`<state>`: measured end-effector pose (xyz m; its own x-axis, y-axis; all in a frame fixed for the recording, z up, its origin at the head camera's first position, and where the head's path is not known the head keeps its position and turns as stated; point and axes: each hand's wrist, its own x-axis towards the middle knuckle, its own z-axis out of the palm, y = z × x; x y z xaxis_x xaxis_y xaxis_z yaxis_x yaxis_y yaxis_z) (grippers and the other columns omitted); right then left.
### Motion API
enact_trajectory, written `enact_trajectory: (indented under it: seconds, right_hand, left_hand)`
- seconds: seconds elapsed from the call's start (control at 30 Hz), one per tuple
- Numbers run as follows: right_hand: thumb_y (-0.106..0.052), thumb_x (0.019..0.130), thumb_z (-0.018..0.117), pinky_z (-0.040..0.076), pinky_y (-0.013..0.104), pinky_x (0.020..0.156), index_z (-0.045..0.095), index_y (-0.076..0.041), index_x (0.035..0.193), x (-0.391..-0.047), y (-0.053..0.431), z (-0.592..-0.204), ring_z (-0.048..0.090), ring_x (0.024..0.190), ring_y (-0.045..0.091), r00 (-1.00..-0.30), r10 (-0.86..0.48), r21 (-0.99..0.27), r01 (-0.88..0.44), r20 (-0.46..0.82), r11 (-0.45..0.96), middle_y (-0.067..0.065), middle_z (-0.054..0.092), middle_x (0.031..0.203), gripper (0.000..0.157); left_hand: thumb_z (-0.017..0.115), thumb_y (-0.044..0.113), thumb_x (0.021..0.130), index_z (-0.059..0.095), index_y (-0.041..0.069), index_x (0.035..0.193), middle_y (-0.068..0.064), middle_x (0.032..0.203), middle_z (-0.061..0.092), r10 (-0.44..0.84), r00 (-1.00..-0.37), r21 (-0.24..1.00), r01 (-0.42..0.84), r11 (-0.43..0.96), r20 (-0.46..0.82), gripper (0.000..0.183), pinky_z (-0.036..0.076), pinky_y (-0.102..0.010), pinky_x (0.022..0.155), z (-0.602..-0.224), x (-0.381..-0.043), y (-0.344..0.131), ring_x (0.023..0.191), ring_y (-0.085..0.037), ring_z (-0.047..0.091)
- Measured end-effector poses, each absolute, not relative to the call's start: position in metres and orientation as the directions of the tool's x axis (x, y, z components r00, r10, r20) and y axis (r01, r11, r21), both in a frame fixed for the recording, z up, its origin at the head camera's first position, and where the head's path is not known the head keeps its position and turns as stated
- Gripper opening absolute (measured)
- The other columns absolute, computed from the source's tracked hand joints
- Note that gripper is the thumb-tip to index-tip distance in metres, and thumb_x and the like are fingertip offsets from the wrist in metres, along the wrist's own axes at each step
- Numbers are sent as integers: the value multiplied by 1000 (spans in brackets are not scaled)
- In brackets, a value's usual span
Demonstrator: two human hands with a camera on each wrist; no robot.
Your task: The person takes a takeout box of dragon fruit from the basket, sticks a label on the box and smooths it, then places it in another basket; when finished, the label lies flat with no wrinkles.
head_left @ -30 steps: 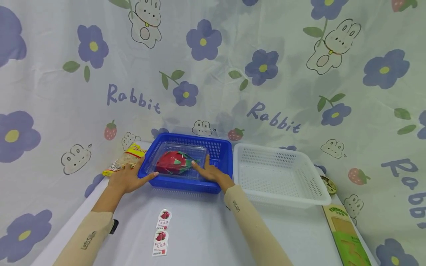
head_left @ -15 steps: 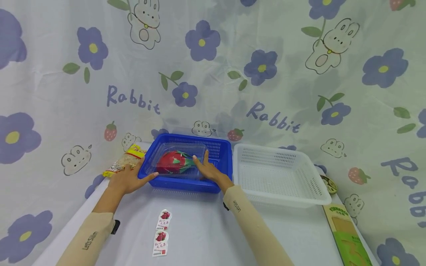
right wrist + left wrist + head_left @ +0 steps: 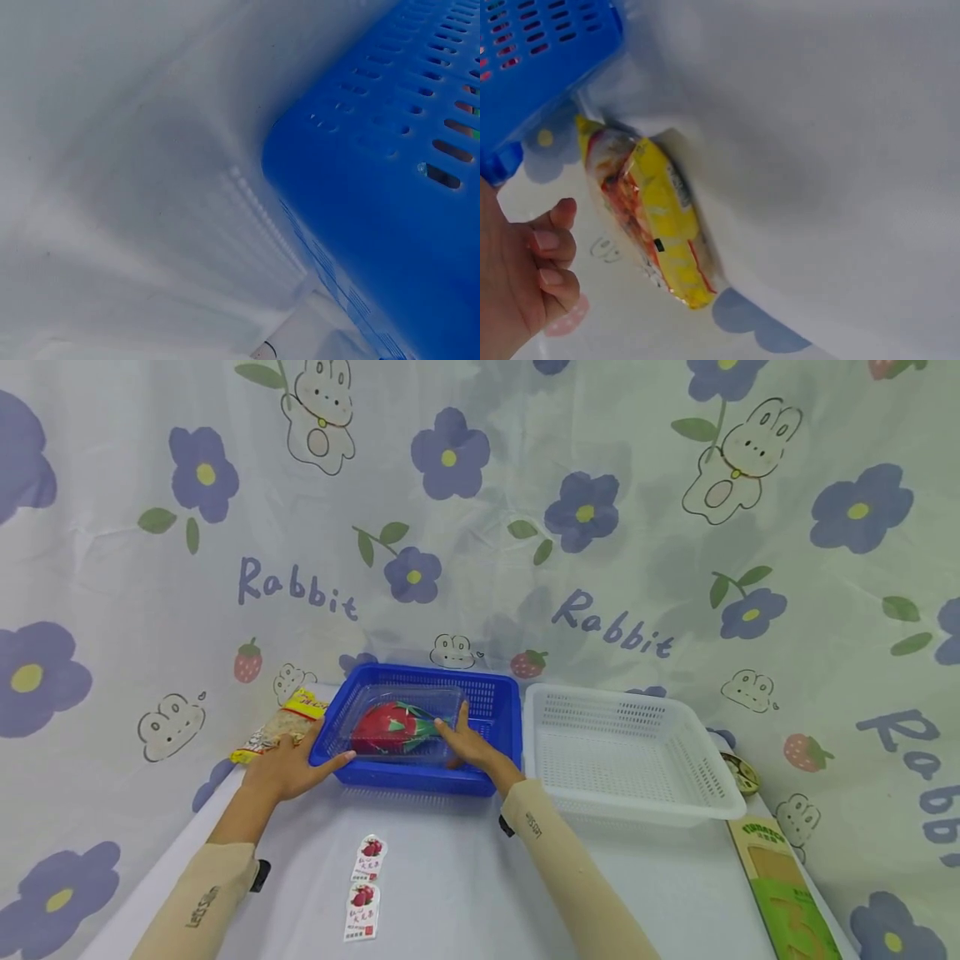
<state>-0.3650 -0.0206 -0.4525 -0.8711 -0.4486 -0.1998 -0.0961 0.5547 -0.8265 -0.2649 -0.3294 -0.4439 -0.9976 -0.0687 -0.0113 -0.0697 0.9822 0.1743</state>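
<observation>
A red dragon fruit [image 3: 381,727] with green scales lies inside a clear plastic box [image 3: 427,695], which sits in the left part of a blue plastic basket [image 3: 504,727]. My right hand [image 3: 474,747] grips the box's right end, its thumb on top and the other fingers at the side, partly hidden. At the basket's near left corner, my left hand [image 3: 281,770] holds the rim, thumb along the front edge. In the left wrist view its other fingers [image 3: 551,262] curl beside the basket. The right wrist view shows the basket's outer wall [image 3: 360,172] but no hand.
A white plastic basket [image 3: 622,760] stands right of the blue one. A yellow-ended food packet [image 3: 288,722] lies at the left. Two dragon fruit stickers [image 3: 363,910] lie in front. A round tin [image 3: 741,772] and a green box [image 3: 787,889] stand at the right.
My right hand has shifted slightly on the box's right end, and the box sits a little differently in the basket. The left hand keeps its place at the rim.
</observation>
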Motion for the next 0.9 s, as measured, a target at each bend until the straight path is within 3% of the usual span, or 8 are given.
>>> enact_trajectory:
  seconds: [0.33,0.57,0.8,0.87,0.9]
  right_hand:
    - [-51,106,33,36,49,112,-28,-15,153,-365,-22,-452,74,82,33,-866,-459,-857,-71,-201,510,32,43,147,85]
    - [-50,106,32,34,50,113,-27,-17,154,-365,-22,-451,73,81,35,-873,-443,-873,-43,-204,486,30,39,151,83]
    - [-46,107,30,36,50,112,-20,-14,157,-365,-23,-449,67,66,25,-898,-391,-884,-5,-202,468,27,29,157,77]
    - [-45,107,31,36,49,111,-18,-14,157,-364,-22,-449,67,68,33,-904,-376,-887,8,-205,462,25,24,160,76]
    - [-45,107,31,36,49,112,-17,-14,157,-364,-22,-449,69,78,34,-904,-372,-888,16,-209,459,24,20,162,76]
  left_hand:
    - [29,87,84,11,13,160,-46,148,24,-77,-997,186,-80,979,-22,108,38,-78,89,-442,-261,-329,125,-70,34]
    - [28,88,84,11,12,160,-46,148,25,-78,-997,178,-80,981,-19,109,38,-77,89,-444,-262,-329,125,-70,35]
    - [27,88,83,9,13,160,-45,148,25,-83,-996,180,-86,980,-27,109,37,-78,90,-444,-261,-330,126,-70,33]
    - [27,88,83,9,13,160,-45,148,25,-82,-996,180,-85,980,-26,109,37,-78,90,-444,-261,-330,126,-70,33]
    - [27,88,84,9,13,160,-45,148,25,-81,-996,180,-84,980,-26,108,36,-79,90,-444,-261,-330,127,-70,33]
